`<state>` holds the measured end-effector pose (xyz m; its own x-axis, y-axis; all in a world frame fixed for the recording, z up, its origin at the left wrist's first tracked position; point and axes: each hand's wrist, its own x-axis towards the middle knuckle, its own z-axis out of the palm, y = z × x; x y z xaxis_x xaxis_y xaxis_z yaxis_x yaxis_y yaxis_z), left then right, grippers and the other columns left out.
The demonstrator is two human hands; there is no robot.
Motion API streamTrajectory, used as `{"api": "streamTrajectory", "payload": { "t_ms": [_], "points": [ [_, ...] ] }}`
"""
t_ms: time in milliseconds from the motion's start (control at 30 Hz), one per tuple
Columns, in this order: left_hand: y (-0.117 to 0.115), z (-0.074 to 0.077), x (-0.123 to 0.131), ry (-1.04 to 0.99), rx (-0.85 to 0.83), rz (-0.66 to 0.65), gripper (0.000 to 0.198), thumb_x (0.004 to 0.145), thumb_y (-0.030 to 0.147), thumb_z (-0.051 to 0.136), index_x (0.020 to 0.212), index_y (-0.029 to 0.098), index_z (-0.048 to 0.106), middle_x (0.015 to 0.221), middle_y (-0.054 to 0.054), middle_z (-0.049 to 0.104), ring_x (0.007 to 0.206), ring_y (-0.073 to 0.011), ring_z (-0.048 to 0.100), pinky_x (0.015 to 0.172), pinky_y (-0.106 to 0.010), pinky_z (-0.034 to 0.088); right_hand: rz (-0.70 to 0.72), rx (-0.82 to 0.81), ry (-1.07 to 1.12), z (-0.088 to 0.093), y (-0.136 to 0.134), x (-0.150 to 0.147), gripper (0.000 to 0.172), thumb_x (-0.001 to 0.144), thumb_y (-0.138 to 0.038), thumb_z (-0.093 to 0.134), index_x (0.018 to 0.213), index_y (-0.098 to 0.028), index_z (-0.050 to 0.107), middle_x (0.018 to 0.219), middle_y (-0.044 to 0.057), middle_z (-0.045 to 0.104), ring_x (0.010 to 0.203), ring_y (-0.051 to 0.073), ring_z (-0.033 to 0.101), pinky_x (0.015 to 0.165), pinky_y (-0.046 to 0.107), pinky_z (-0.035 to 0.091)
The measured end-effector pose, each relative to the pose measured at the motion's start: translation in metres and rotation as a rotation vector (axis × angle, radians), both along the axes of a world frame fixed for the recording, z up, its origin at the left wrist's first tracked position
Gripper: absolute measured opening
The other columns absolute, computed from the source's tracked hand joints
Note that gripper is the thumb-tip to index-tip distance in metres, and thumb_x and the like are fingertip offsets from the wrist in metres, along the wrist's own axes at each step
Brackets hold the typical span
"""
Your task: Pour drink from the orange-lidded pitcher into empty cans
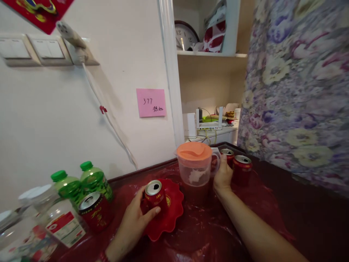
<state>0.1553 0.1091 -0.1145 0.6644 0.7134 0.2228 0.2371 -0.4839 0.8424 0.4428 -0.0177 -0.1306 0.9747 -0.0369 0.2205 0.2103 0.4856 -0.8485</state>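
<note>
My left hand [136, 218] is wrapped round a red can [156, 198] with an opened top, over a red scalloped plate [174, 203]. To the right of the plate stands a clear plastic pitcher [195, 173] with an orange lid [194, 151]. My right hand [224, 174] is at the pitcher's handle [217, 162], its fingers closed and partly hidden behind it. Just beyond that hand are two more red cans, one at the back [227, 154] and one to its right [242, 169].
On the left stand two green-capped bottles [95, 180], a red and black can [95, 214] and several clear jars [64, 222]. A shelf unit [209, 80] holds a clock and a router [208, 124]. A floral curtain [294, 83] hangs on the right.
</note>
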Motion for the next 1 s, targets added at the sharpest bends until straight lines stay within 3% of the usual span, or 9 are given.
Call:
{"api": "streamTrajectory", "payload": {
  "t_ms": [267, 367, 467, 567, 633, 767, 833, 900, 1000],
  "points": [
    [0.003, -0.002, 0.000, 0.023, 0.020, 0.020, 0.088, 0.070, 0.053, 0.079, 0.143, 0.016, 0.048, 0.147, -0.018, 0.059, 0.138, -0.0379, 0.054, 0.121, -0.056, 0.037, -0.187, -0.098, -0.192, 0.005, -0.006, 0.011, 0.055, 0.087, -0.074, 0.052, 0.092, -0.020, 0.058, 0.084, 0.003, 0.062, 0.077, 0.020, 0.056, 0.075, 0.035, 0.045],
    [0.004, 0.002, -0.001, 0.024, 0.023, 0.007, 0.090, 0.069, 0.052, 0.082, 0.145, 0.019, 0.046, 0.150, -0.017, 0.057, 0.139, -0.0370, 0.053, 0.122, -0.056, 0.035, -0.265, -0.094, -0.286, 0.018, -0.012, 0.013, 0.048, 0.089, -0.068, 0.052, 0.097, -0.021, 0.056, 0.098, 0.005, 0.060, 0.091, 0.022, 0.057, 0.086, 0.038, 0.045],
    [0.003, 0.013, -0.003, -0.048, -0.017, 0.018, 0.094, 0.069, 0.053, 0.083, 0.148, 0.020, 0.043, 0.154, -0.019, 0.052, 0.141, -0.0371, 0.050, 0.121, -0.057, 0.036, -0.331, -0.060, -0.395, 0.044, -0.025, 0.009, 0.042, 0.091, -0.061, 0.053, 0.104, -0.022, 0.056, 0.109, 0.008, 0.058, 0.101, 0.023, 0.056, 0.094, 0.040, 0.043],
    [-0.003, 0.032, -0.006, -0.211, -0.065, 0.054, 0.090, 0.072, 0.056, 0.081, 0.145, 0.021, 0.044, 0.156, -0.020, 0.048, 0.144, -0.0370, 0.047, 0.120, -0.056, 0.037, -0.370, 0.050, -0.546, 0.082, -0.042, -0.005, 0.036, 0.093, -0.056, 0.052, 0.106, -0.022, 0.056, 0.120, 0.010, 0.057, 0.110, 0.024, 0.056, 0.099, 0.042, 0.043],
    [-0.011, 0.048, -0.010, -0.334, -0.097, 0.093, 0.081, 0.076, 0.057, 0.079, 0.141, 0.021, 0.048, 0.153, -0.019, 0.051, 0.144, -0.0364, 0.046, 0.120, -0.056, 0.038, -0.388, 0.153, -0.653, 0.109, -0.052, -0.023, 0.030, 0.091, -0.052, 0.055, 0.102, -0.024, 0.057, 0.116, 0.008, 0.060, 0.113, 0.024, 0.058, 0.100, 0.043, 0.043],
    [-0.036, 0.084, -0.021, -0.605, -0.182, 0.154, 0.058, 0.083, 0.050, 0.077, 0.132, 0.024, 0.057, 0.145, -0.013, 0.060, 0.141, -0.0337, 0.051, 0.119, -0.053, 0.040, -0.357, 0.376, -0.877, 0.147, -0.068, -0.069, 0.016, 0.085, -0.042, 0.063, 0.088, -0.026, 0.066, 0.086, 0.004, 0.062, 0.081, 0.024, 0.064, 0.074, 0.043, 0.051],
    [-0.050, 0.104, -0.029, -0.738, -0.198, 0.191, 0.049, 0.084, 0.046, 0.076, 0.127, 0.025, 0.062, 0.139, -0.010, 0.065, 0.138, -0.0328, 0.054, 0.117, -0.051, 0.044, -0.275, 0.346, -0.916, 0.153, -0.073, -0.090, 0.015, 0.086, -0.040, 0.066, 0.084, -0.025, 0.068, 0.077, 0.003, 0.060, 0.070, 0.023, 0.061, 0.063, 0.040, 0.051],
    [-0.061, 0.122, -0.040, -0.838, -0.213, 0.213, 0.040, 0.086, 0.044, 0.073, 0.121, 0.026, 0.067, 0.134, -0.008, 0.068, 0.135, -0.0314, 0.057, 0.112, -0.046, 0.052, -0.115, 0.253, -0.901, 0.152, -0.075, -0.107, 0.013, 0.088, -0.037, 0.068, 0.086, -0.024, 0.067, 0.078, 0.003, 0.061, 0.070, 0.022, 0.061, 0.063, 0.039, 0.051],
    [-0.070, 0.145, -0.061, -0.966, -0.240, 0.214, 0.032, 0.089, 0.044, 0.070, 0.117, 0.027, 0.070, 0.131, -0.005, 0.070, 0.132, -0.0268, 0.060, 0.103, -0.035, 0.060, 0.107, 0.010, -0.858, 0.143, -0.069, -0.121, 0.011, 0.091, -0.034, 0.070, 0.089, -0.023, 0.067, 0.082, 0.002, 0.064, 0.071, 0.018, 0.062, 0.063, 0.032, 0.050]
  ]
}}
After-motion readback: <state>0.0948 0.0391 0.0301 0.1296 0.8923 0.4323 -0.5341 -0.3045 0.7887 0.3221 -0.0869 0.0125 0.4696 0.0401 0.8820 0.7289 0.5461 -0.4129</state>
